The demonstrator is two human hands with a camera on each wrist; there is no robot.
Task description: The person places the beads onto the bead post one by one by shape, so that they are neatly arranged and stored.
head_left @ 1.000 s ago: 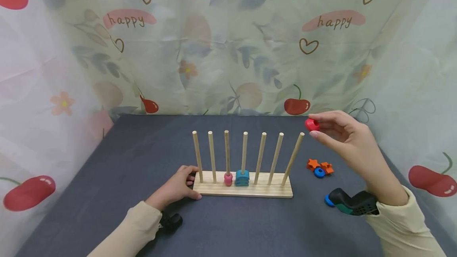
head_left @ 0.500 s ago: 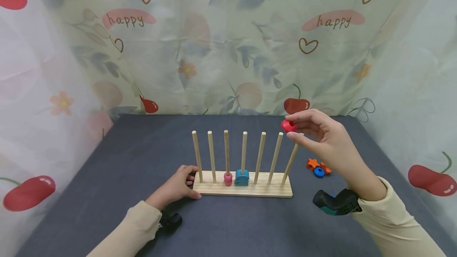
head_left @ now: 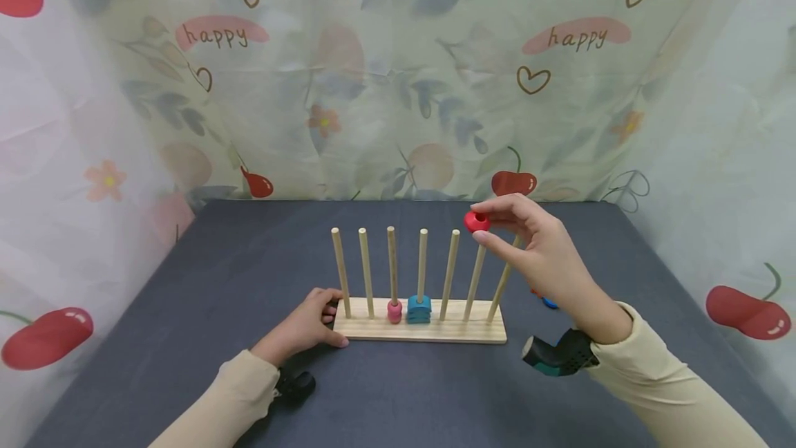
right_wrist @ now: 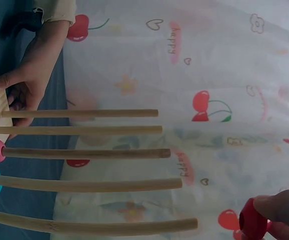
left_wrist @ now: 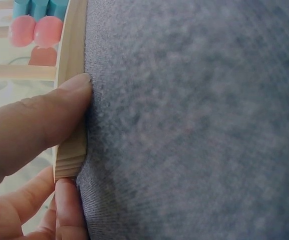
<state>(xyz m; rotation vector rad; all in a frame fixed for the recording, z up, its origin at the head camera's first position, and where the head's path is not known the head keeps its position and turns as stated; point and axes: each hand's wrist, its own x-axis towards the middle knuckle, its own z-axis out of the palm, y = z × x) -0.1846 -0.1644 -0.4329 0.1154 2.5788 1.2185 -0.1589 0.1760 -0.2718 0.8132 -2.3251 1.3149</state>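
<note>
My right hand (head_left: pixel 537 244) pinches a red bead (head_left: pixel 476 221) between thumb and fingertips, its hole showing. The bead is held up at the top of the second peg from the right and overlaps it in the head view. Below stands a wooden peg rack (head_left: pixel 367 329) with several upright pegs. Pink beads (head_left: pixel 394 312) are stacked on the third peg from the left, blue-green pieces (head_left: pixel 419 310) on the fourth. At the rack's left end my left hand (head_left: pixel 305 327) grips the base; in the left wrist view the thumb (left_wrist: pixel 44 117) lies along its front edge, fingers round the end.
To the right of the rack, a blue ring (head_left: pixel 550 303) and a bit of orange show, mostly hidden behind the right forearm. A dark cloth (head_left: pixel 249 254) covers the table. Patterned curtains (head_left: pixel 385 88) enclose the back and sides.
My right hand has carried the red bead leftward, from beyond the rack's right end to over the second peg from the right. The left hand and the rack stay put.
</note>
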